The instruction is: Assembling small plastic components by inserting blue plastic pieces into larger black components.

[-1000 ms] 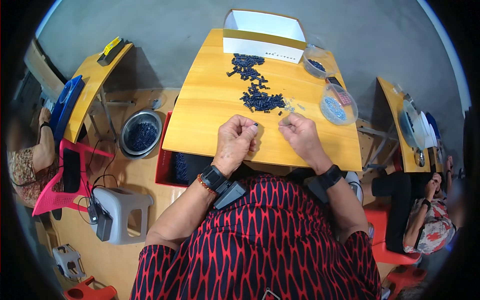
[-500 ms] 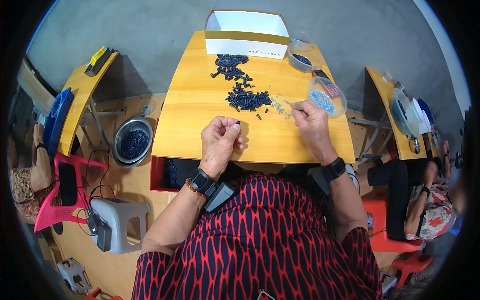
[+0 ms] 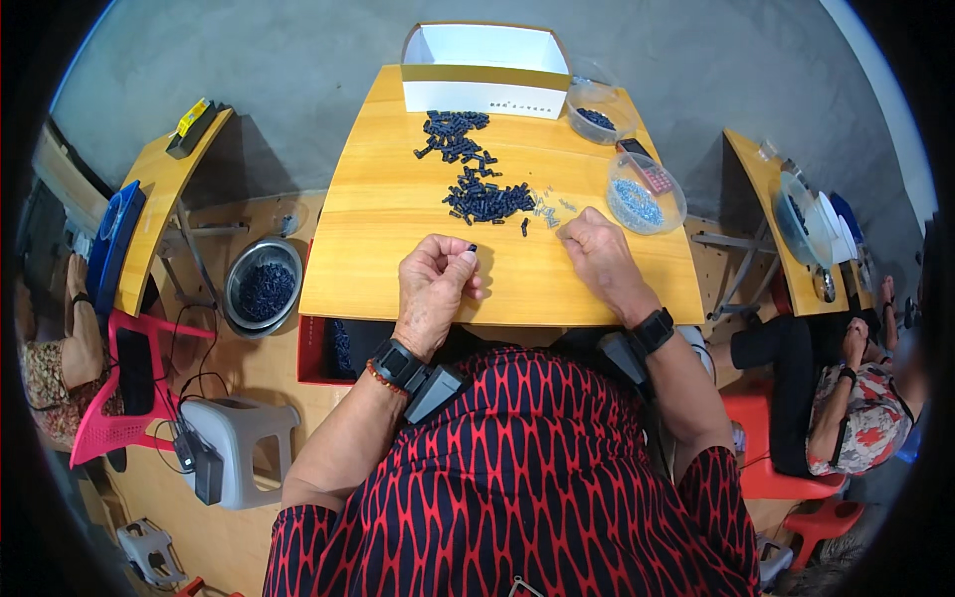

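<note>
My left hand (image 3: 436, 282) fingers pinched on small dark piece (image 3: 472, 248). My right hand (image 3: 594, 249) fingers curled by little silver bits (image 3: 546, 208); grip unclear. Dark pile (image 3: 484, 200), clear bowl (image 3: 645, 193), white box (image 3: 484, 70) beyond on yellow table (image 3: 388, 229).

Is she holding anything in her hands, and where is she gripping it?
The left hand pinches a small dark piece by its lower end; the right hand looks empty.

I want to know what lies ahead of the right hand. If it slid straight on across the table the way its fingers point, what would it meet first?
The right hand points up and left, so it would likely first meet the small pale parts, then the dark parts pile. Depth is hard to judge.
</note>
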The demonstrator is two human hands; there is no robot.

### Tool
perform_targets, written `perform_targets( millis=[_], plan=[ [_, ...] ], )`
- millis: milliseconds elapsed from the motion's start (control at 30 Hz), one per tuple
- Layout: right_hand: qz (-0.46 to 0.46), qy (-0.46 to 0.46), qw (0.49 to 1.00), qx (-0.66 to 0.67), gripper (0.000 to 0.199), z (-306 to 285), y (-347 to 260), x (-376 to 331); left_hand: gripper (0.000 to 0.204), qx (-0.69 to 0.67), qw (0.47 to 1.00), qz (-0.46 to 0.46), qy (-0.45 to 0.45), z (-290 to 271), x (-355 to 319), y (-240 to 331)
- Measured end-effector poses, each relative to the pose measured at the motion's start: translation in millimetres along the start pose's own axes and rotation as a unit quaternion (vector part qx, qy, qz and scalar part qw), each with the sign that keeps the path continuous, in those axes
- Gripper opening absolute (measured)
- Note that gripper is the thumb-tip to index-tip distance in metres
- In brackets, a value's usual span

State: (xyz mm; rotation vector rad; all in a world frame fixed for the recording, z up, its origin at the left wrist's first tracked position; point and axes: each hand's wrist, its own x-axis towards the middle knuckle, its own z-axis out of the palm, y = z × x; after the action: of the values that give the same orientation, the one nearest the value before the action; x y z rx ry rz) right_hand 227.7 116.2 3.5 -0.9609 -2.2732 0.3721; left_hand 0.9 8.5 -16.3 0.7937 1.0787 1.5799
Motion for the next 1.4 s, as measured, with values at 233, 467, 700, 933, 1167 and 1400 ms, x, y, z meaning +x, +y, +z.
perform_targets(
  millis=[233,467,700,933,1167,1400],
  plan=[
    [-0.017,-0.023,1.0,-0.006,0.006,-3.2,-9.7,3.8,0.008,0.015,1.0,-0.006,-0.018,-5.2,0.4,-4.1],
    [0.124,-0.056,0.92,0.367,0.006,-0.2,-56.5,7.0,0.009,0.013,0.999,-0.002,-0.041,-2.6,-5.3,0.0],
    [0.11,-0.087,0.872,0.469,0.011,16.6,-70.9,7.8,0.009,-0.072,0.992,-0.034,-0.097,-0.8,-9.6,-0.1],
    [0.157,-0.072,0.802,0.572,0.011,28.8,-66.9,4.4,0.01,-0.077,0.99,-0.053,-0.101,-0.9,-10.8,1.9],
    [0.177,-0.079,0.786,0.588,0.011,34.1,-65.6,2.5,0.01,-0.067,0.991,-0.044,-0.105,0.1,-11.2,2.6],
    [0.17,-0.08,0.785,0.59,0.011,33.4,-62.4,2.6,0.011,-0.049,0.993,-0.043,-0.102,3.2,-11.8,5.7]
  ],
)
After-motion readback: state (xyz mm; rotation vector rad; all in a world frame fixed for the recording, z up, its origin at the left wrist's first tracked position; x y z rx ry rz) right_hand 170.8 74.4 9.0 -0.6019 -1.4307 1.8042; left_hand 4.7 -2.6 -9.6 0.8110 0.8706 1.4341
